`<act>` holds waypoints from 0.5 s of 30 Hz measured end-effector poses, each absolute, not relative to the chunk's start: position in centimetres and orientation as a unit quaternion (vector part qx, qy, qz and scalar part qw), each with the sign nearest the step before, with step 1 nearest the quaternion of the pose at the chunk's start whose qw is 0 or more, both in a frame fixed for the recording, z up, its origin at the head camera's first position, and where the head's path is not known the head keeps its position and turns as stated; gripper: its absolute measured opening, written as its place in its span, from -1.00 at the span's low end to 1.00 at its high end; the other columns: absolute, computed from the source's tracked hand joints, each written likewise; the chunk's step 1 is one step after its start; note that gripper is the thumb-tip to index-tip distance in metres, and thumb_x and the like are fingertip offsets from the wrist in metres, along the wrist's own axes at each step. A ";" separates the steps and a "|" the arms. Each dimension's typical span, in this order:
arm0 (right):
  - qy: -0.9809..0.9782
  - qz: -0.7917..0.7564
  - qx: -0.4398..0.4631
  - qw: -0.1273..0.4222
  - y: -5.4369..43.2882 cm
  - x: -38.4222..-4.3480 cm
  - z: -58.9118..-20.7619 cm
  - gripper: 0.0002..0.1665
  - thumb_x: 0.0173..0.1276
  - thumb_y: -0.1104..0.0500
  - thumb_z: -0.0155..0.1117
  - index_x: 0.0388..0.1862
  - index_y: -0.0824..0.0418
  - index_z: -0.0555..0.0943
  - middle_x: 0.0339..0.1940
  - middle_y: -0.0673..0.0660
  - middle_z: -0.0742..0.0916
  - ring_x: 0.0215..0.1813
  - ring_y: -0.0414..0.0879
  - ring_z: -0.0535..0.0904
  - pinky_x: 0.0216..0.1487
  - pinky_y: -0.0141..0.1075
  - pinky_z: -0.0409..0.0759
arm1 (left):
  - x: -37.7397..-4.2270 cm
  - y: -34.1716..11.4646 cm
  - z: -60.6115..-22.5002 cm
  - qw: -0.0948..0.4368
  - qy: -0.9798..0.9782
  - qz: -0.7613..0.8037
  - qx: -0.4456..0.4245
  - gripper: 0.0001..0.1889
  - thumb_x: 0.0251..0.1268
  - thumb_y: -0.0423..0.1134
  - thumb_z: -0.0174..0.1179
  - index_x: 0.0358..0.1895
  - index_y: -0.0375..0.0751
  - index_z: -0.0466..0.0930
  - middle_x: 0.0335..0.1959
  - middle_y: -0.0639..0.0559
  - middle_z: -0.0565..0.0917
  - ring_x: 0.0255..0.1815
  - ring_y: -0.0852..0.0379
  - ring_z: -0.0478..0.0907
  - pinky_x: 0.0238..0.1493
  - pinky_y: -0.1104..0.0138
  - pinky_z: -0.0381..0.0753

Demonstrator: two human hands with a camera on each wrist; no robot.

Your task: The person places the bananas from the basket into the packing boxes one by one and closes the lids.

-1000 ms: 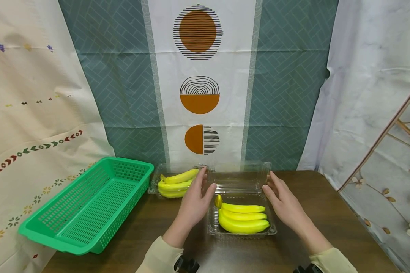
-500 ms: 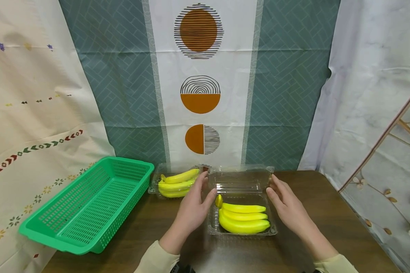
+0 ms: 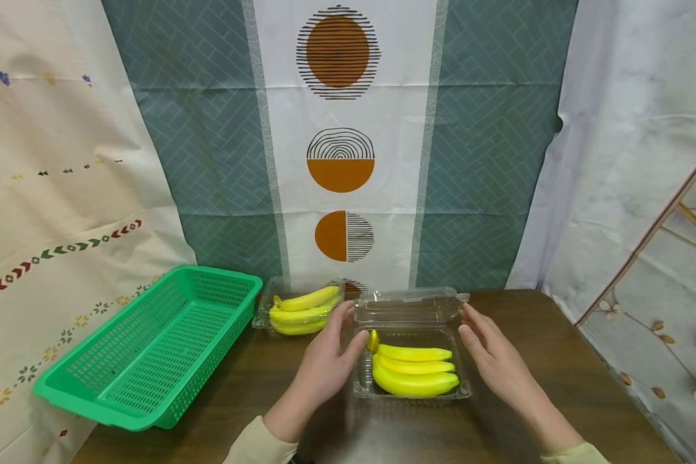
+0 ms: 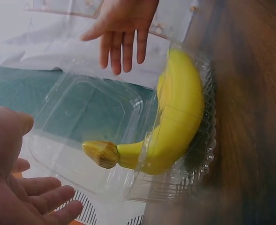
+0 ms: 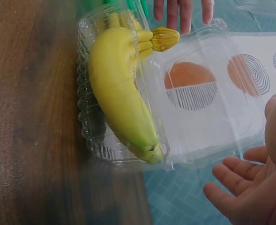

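A clear plastic clamshell box stands on the table in front of me, hinge at the back. In its base lies a bunch of yellow bananas, stem to the left. The raised lid leans toward me above the rear of the base. My left hand is at the lid's left side, fingers extended and thumb apart. On the opposite side my right hand mirrors it, fingertips by the lid's right corner. Whether the fingertips touch the lid is hard to tell. Both wrist views show the bananas between the hands.
Another clear box with bananas stands behind my left hand. A green perforated basket sits at the left of the brown table. Fabric curtains hang behind the table.
The lid has tilted forward from nearly upright, its top edge now lower. Both hands have come slightly toward me and spread a little apart. The bananas have stayed in place.
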State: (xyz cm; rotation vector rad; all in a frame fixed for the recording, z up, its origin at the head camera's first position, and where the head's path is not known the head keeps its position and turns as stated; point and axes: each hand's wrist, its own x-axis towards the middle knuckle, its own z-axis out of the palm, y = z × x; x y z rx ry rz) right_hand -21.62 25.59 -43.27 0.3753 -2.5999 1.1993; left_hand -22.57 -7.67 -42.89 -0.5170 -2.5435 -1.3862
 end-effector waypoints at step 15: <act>-0.886 0.431 0.123 0.116 26.2 -21.3 -44.3 -0.33 0.88 -0.08 -0.02 0.75 0.23 0.31 0.63 0.25 0.54 0.60 0.30 0.46 0.46 -0.34 0.45 | -21.8 -8.5 -43.8 0.079 -0.873 -0.439 -0.196 -0.28 0.73 0.11 0.20 0.76 0.05 0.17 0.62 -0.19 0.48 0.59 -0.20 0.47 0.52 -0.26 0.44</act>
